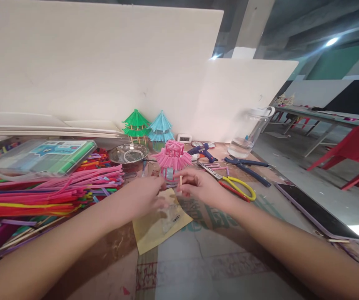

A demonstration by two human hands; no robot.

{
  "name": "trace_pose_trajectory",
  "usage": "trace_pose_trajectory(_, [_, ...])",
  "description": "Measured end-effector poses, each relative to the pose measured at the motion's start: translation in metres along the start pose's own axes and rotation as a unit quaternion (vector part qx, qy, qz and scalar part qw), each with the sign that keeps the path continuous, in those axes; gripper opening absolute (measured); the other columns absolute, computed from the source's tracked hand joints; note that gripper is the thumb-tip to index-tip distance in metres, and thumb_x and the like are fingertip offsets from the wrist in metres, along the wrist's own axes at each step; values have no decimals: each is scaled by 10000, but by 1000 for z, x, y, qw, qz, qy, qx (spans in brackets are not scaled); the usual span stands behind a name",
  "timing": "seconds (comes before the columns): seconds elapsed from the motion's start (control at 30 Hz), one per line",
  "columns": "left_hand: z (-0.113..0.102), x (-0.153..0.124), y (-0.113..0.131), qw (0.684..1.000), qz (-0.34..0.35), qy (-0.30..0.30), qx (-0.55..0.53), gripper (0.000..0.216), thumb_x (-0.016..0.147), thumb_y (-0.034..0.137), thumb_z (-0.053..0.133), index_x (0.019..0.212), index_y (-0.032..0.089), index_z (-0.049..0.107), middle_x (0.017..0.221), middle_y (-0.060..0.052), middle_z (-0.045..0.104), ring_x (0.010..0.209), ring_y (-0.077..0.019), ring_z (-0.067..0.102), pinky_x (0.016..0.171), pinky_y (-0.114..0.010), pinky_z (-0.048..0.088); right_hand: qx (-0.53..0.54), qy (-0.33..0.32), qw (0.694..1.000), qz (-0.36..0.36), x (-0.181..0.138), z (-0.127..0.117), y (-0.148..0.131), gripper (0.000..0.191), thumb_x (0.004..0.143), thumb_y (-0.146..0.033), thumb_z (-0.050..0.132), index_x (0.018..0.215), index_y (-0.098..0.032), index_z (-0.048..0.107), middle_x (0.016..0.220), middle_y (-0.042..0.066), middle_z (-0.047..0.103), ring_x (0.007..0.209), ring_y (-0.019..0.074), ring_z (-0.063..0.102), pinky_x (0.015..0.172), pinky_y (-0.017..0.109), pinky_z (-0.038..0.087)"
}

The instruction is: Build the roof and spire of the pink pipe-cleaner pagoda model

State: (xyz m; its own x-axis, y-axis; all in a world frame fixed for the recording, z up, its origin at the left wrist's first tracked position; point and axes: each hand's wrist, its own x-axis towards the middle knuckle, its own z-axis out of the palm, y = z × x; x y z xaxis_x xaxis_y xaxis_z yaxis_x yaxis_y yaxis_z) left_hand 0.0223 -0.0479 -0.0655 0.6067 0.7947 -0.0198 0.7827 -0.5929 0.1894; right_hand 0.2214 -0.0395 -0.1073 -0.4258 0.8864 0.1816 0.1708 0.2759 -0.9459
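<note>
My right hand (pixel 200 186) pinches a short pale stick (pixel 181 180) upright between thumb and fingertips. To its left, my left hand (pixel 150 193) hovers over a yellowish sheet of sandpaper (pixel 157 227), slightly blurred; its thumb and fingers look apart, with nothing visible between them. Just behind both hands stands a small pink pavilion model (pixel 173 156) with a fringed pipe-cleaner roof, its lower part partly hidden by my fingers. Yellow-and-red-handled scissors (pixel 238 187) lie beside my right wrist.
Green (pixel 135 125) and blue (pixel 160 127) pavilion models stand behind, near a metal dish (pixel 128 153). Pipe cleaners (pixel 57 196) and a plastic case (pixel 42 156) fill the left. A glue gun (pixel 204 152), pliers (pixel 250 168), water jug (pixel 248 133) and phone (pixel 315 210) are right.
</note>
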Motion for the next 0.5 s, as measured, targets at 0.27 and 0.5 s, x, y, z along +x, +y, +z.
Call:
trace_pose_trajectory(0.27, [45, 18, -2, 998, 57, -17, -22, 464, 707, 442, 778, 1047, 173, 613, 1013, -86, 644, 966, -289, 622, 789, -347, 472, -150, 48, 987, -26, -4, -7, 16, 131, 845, -267, 529, 761, -193, 597, 728, 5, 615, 700, 144, 563, 657, 260, 435])
trace_pose_trajectory(0.5, [52, 20, -5, 994, 65, 3, -93, 492, 655, 380, 832, 1026, 157, 598, 1065, -109, 636, 1010, -296, 612, 836, -370, 483, -250, -16, 966, -58, -7, 4, 27, 117, 829, -138, 543, 730, -194, 571, 673, -15, 601, 624, 123, 515, 604, 224, 373])
